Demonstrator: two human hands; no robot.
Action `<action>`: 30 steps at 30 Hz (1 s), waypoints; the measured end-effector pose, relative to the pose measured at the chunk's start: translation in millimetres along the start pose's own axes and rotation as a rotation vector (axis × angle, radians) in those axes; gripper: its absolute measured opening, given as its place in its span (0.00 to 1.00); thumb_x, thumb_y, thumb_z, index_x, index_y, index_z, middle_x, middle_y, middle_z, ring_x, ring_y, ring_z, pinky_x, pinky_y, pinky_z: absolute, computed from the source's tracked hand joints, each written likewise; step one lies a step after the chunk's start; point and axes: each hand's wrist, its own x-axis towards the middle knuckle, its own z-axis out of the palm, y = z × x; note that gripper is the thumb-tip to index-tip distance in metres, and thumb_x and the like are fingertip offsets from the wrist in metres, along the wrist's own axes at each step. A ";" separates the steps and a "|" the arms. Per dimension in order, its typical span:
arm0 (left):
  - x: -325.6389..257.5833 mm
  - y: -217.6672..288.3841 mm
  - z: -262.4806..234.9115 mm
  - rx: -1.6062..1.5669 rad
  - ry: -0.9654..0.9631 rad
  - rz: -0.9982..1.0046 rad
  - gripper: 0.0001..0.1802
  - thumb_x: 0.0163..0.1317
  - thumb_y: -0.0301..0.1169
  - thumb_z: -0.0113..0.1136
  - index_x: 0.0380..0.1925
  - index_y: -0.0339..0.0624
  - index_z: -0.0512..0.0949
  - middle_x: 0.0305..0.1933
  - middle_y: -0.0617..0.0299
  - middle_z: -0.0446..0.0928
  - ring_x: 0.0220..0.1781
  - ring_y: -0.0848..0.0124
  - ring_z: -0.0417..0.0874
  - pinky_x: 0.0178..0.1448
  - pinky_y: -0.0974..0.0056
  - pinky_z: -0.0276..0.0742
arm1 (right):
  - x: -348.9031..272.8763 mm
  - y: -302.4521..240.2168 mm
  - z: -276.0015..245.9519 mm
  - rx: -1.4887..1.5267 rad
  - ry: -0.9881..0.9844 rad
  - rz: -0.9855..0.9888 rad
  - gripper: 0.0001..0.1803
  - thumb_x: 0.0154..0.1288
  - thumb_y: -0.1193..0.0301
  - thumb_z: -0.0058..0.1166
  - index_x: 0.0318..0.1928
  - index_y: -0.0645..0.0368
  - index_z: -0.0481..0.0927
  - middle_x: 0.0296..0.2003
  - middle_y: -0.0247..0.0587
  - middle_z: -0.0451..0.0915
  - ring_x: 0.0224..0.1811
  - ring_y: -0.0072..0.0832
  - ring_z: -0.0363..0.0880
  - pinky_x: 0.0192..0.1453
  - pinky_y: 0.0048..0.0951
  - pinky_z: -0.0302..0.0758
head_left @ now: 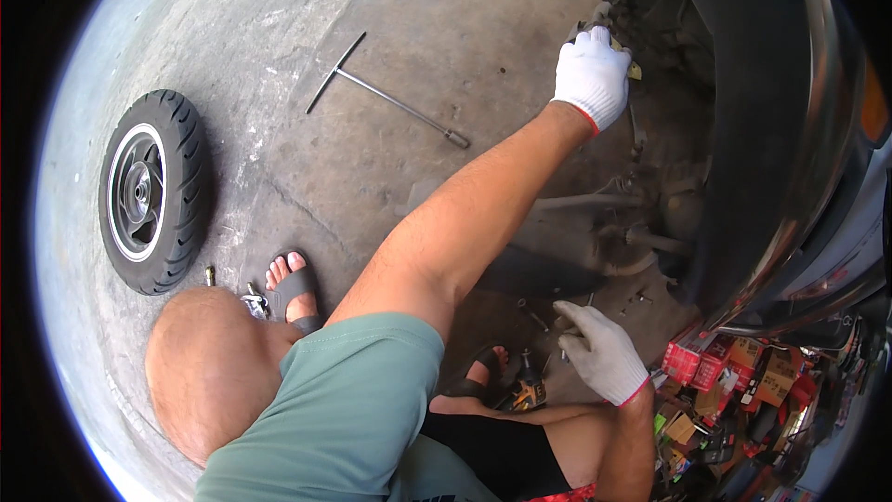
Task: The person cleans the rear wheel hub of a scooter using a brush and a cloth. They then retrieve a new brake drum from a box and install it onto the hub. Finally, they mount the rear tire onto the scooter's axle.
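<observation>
My left hand [592, 77], in a white knitted glove, reaches up to the underside of a dark scooter [757, 121]. Its fingers are curled at a grimy metal part, and a yellowish bit [635, 69] shows just past them. The hand hides what exactly it grips. Lower down, my right hand [599, 353] wears a soiled glove. Its fingers stretch out to the left, thumb apart, above the floor by small metal tools. Beneath the scooter a bare axle area and a dusty cover [548, 256] show. A removed wheel [149, 193] stands at the far left.
A T-handle socket wrench [395, 104] lies on the concrete. Close to my right foot is a yellow and black power drill [528, 389]; a spanner [533, 315] and small bolts [641, 297] lie nearby. Piled boxes and parts [734, 376] crowd the lower right.
</observation>
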 end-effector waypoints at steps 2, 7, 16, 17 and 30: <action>-6.5 3.4 -0.9 0.026 0.036 0.023 0.14 0.56 0.34 0.62 0.43 0.48 0.86 0.47 0.45 0.76 0.49 0.49 0.78 0.47 0.50 0.78 | -1.2 1.4 0.0 0.006 0.003 0.008 0.23 0.66 0.76 0.57 0.62 0.63 0.75 0.49 0.53 0.81 0.51 0.47 0.82 0.55 0.38 0.79; -1.3 0.0 3.1 0.034 0.009 0.010 0.13 0.57 0.34 0.64 0.42 0.44 0.85 0.46 0.45 0.76 0.47 0.49 0.79 0.47 0.50 0.79 | -2.5 4.9 -0.3 -0.005 0.009 -0.008 0.24 0.66 0.76 0.57 0.62 0.62 0.75 0.48 0.52 0.82 0.50 0.46 0.83 0.54 0.37 0.80; 13.8 6.3 10.1 -0.246 0.095 -0.371 0.20 0.58 0.34 0.69 0.48 0.41 0.75 0.49 0.45 0.75 0.46 0.47 0.83 0.48 0.48 0.82 | 0.8 5.1 0.3 0.011 -0.003 0.025 0.24 0.66 0.77 0.57 0.63 0.62 0.75 0.49 0.50 0.82 0.49 0.44 0.83 0.53 0.36 0.80; 14.9 8.0 10.3 -0.239 0.070 -0.364 0.19 0.58 0.34 0.69 0.47 0.41 0.76 0.50 0.45 0.75 0.46 0.47 0.83 0.48 0.48 0.82 | 1.1 4.8 0.5 0.008 -0.004 0.027 0.24 0.66 0.77 0.57 0.63 0.62 0.75 0.49 0.50 0.82 0.49 0.44 0.83 0.53 0.36 0.80; -14.8 -10.9 27.0 -0.019 0.030 -0.091 0.15 0.65 0.35 0.58 0.51 0.50 0.83 0.52 0.47 0.76 0.50 0.49 0.78 0.48 0.50 0.77 | 0.9 1.0 2.2 -0.002 0.001 0.000 0.24 0.66 0.77 0.57 0.63 0.63 0.75 0.49 0.51 0.82 0.50 0.44 0.83 0.54 0.36 0.80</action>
